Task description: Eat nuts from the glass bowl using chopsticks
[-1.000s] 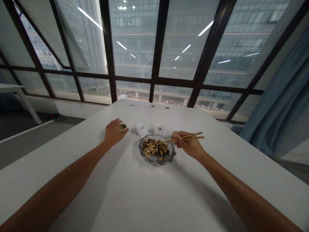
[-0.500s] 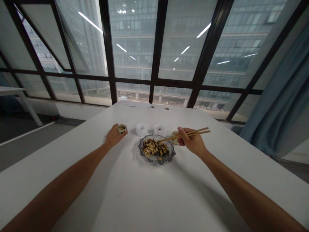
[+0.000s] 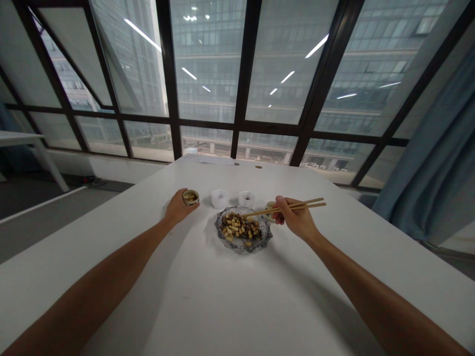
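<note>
My left hand (image 3: pixel 178 208) is closed around a small ceramic cup (image 3: pixel 191 203), tipped toward me so that some yellowish-brown pieces show inside. In my right hand (image 3: pixel 296 217) is a pair of wooden chopsticks (image 3: pixel 306 203), their tips pointing left into the glass bowl (image 3: pixel 243 251). That bowl holds a heap of peanuts (image 3: pixel 235 230) mixed with dark seeds (image 3: pixel 256 228). Behind my right fingers a second ceramic cup (image 3: pixel 269 212) is partly hidden. I cannot make out anything between the chopstick tips.
Two small white containers (image 3: pixel 219 199) stand just behind the bowl on the white table (image 3: pixel 208 301). Papers (image 3: pixel 208 159) and a small brown round thing (image 3: pixel 259 167) lie toward the far edge. Windows rise beyond, with a blue curtain (image 3: pixel 426 163) on the right.
The cup in my left hand has tilted toward me, so its contents now show. My right hand and the chopsticks stay nearly in place over the bowl. The view has shifted slightly.
</note>
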### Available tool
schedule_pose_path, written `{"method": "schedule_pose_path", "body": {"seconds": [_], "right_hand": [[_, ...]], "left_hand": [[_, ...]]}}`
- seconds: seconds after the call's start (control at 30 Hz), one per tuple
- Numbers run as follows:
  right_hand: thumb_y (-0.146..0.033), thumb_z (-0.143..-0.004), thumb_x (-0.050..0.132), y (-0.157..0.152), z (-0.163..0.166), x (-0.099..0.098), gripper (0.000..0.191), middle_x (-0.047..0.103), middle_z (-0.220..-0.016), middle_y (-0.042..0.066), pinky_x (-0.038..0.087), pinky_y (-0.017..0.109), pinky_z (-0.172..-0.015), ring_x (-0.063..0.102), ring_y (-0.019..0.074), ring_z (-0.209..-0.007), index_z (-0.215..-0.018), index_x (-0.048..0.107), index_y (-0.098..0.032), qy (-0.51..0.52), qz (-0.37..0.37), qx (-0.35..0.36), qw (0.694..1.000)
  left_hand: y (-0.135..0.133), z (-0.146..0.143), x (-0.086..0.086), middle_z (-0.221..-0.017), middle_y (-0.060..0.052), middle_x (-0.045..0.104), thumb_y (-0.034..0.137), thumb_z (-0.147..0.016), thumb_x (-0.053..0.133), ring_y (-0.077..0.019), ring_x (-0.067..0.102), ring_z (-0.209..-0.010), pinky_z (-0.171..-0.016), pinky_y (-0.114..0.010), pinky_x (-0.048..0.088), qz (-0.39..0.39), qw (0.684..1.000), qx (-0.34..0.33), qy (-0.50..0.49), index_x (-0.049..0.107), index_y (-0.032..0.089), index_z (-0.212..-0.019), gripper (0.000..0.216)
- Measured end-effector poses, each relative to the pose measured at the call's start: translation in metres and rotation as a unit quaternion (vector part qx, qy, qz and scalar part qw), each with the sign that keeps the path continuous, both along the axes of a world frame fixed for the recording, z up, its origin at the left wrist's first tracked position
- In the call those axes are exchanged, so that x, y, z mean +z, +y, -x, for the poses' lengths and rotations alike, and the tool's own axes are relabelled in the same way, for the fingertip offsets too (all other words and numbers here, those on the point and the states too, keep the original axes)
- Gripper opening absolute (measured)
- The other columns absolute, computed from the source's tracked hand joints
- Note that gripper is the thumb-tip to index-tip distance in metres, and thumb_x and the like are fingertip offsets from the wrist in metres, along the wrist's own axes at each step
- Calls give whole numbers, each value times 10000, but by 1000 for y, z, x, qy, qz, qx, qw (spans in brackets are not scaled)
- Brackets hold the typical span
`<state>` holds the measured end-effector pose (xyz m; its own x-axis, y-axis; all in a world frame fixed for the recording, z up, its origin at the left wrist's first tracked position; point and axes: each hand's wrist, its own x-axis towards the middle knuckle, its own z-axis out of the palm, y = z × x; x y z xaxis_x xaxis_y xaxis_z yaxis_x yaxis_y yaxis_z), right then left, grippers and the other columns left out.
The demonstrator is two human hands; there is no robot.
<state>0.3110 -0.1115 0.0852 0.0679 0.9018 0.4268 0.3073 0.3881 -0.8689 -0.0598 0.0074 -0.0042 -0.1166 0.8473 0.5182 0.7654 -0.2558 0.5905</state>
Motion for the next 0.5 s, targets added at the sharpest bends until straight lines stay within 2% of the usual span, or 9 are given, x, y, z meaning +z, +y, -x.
{"method": "schedule_pose_path", "body": {"seconds": [0.1,0.3,0.5], "right_hand": [[-809,-739,628,-1,3,-4,650,657,-532,55,462,245,-392,565,130,-419,-664,661,-164,-27,2,24,999],[-796,-774,596,1,5,-10,627,659,-541,49,455,243,-392,572,136,-429,-641,638,-185,-64,1,19,998],[-727,-833,584,-3,3,-5,570,664,-563,50,472,254,-415,595,150,-450,-622,632,-200,-131,-3,31,991]], "left_hand": [[1,0,0,-1335,-154,627,497,-715,784,-301,614,-1229,-1057,-416,483,0,1000,1,6,495,182,-1308,731],[1,0,-1,-1306,-149,641,477,-710,793,-297,633,-1197,-1043,-412,497,-6,1000,9,11,506,176,-1300,722],[2,0,-2,-1293,-136,650,475,-706,795,-293,637,-1187,-1039,-409,502,-17,1000,7,6,515,189,-1293,710]]}}
